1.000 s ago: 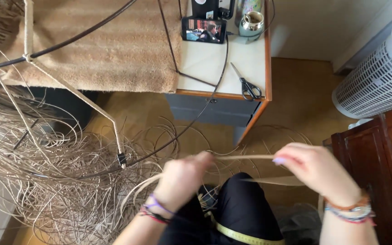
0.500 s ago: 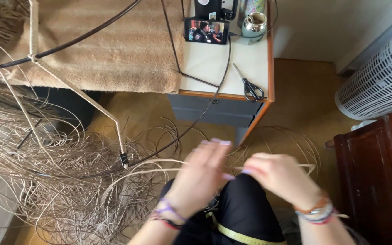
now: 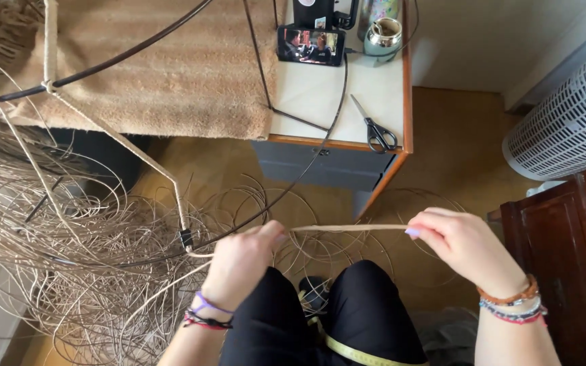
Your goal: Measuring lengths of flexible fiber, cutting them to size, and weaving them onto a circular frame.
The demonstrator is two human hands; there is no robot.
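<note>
Two hands, left hand (image 3: 242,261) and right hand (image 3: 462,244), fingers pinching a taut cane strand (image 3: 350,228) between them.

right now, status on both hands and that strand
Left hand and right hand each pinch one end of a pale cane strand, held taut and level above the lap. Loose cane coils heaped at left. Nothing between the hands.

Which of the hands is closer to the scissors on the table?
Right. The right hand is below the scissors, slightly to their right; the left hand lies farther down-left.
</note>
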